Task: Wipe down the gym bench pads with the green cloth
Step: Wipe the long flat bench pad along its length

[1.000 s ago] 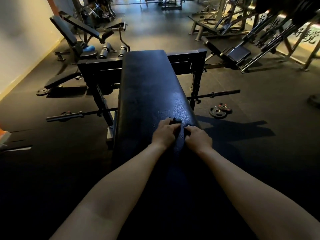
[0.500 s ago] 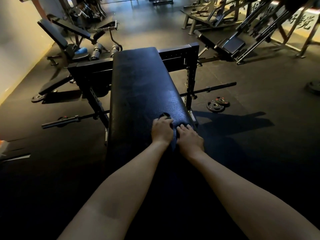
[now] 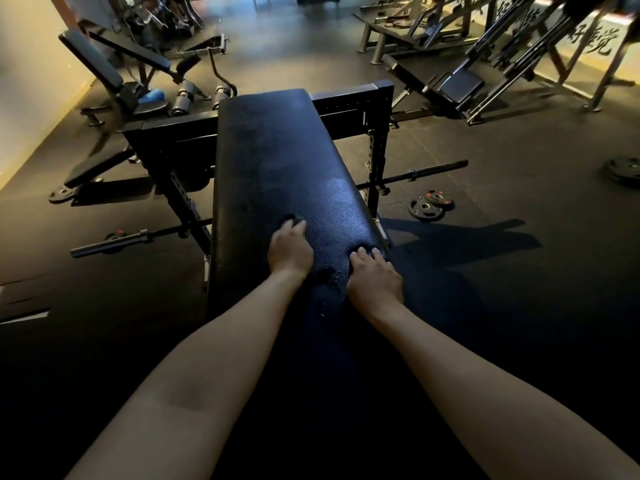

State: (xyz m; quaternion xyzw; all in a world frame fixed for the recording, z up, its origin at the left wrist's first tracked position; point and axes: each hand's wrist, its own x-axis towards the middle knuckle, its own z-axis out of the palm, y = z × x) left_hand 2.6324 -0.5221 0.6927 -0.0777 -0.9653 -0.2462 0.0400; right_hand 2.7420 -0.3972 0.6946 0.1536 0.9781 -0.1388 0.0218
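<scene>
Head view: the left hand (image 3: 290,252) lies knuckles up on the black padded counter (image 3: 277,150). Its fingers are curled down over a small dark cloth (image 3: 292,221). Only a bit of the cloth peeks out past the fingertips, at 12 o'clock from the hand. It is too dark to see its colour.

The right hand (image 3: 374,277) sits near the left one at 3 o'clock, not touching it. Its fingers (image 3: 367,253) lie flat and close together on the pad near the right edge. Small wet drops (image 3: 329,277) shine on the pad between the two hands.

On the floor (image 3: 519,271), at 2 o'clock from the right hand, lie two round weight plates (image 3: 429,206). A long barbell (image 3: 420,172) sticks out just past them. At 10 o'clock, well apart, stands a tilted bench (image 3: 100,64) with a blue roll (image 3: 152,97) by it.
</scene>
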